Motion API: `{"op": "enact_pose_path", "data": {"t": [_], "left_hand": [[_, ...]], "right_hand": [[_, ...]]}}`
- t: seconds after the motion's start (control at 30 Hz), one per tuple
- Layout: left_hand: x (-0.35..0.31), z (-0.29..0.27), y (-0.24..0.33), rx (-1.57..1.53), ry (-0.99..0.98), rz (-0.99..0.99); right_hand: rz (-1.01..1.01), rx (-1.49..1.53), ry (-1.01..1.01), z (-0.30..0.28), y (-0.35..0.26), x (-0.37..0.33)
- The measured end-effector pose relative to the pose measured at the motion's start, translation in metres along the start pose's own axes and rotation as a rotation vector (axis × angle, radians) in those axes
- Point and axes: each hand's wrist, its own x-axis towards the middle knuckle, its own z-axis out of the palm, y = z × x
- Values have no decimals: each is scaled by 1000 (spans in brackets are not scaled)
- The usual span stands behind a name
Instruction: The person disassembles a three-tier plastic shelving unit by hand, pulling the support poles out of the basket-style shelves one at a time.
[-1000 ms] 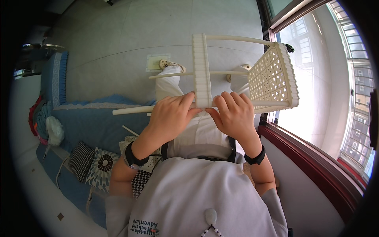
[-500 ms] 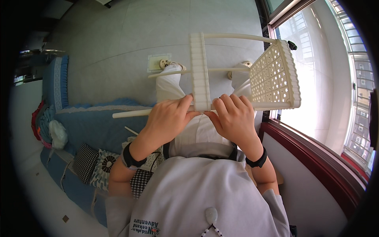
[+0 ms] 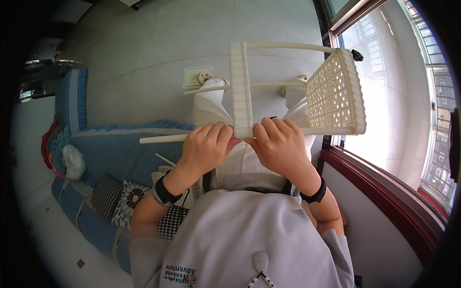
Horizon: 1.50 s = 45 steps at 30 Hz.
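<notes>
A cream plastic shelf rack lies sideways in front of me above my lap. Its middle tier shows edge-on, and a star-perforated end tier is at the right. Long tubes join the tiers; the nearest tube sticks out to the left. My left hand is closed round this tube, its fingertips against the left side of the middle tier. On the other side of that tier, my right hand has its fingers curled over the rack. Both thumbs press at the tier's near edge.
A blue-covered sofa with patterned cushions is on the left. More cream perforated pieces lie by my left forearm. A window with a dark red sill runs along the right. Grey floor extends ahead.
My left hand's fingers have curled over the tube beside the middle tier. My right hand has shifted slightly left, closer to that tier. The rack stays almost in place.
</notes>
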Motion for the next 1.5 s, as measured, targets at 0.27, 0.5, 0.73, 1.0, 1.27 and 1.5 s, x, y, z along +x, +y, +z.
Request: {"op": "enact_pose_path", "data": {"t": [0.27, 0.5, 0.73, 1.0, 1.27, 1.5], "left_hand": [[4, -11, -6, -199, -139, -55], [6, -28, -4, -295, -316, -133], [-7, -19, 2, -60, -198, -95], [-27, 7, 3, 232, 142, -18], [-38, -27, -51, -8, 153, -77], [-121, 14, -117, 106, 147, -533]], "right_hand": [[-60, -3, 19, 1, 3, -1], [-86, 36, 34, -1, -2, -2], [-39, 64, -19, -4, 1, 0], [-25, 51, 12, -1, -2, 0], [26, 59, -13, -18, 39, 6], [9, -14, 10, 0, 40, 5]]}}
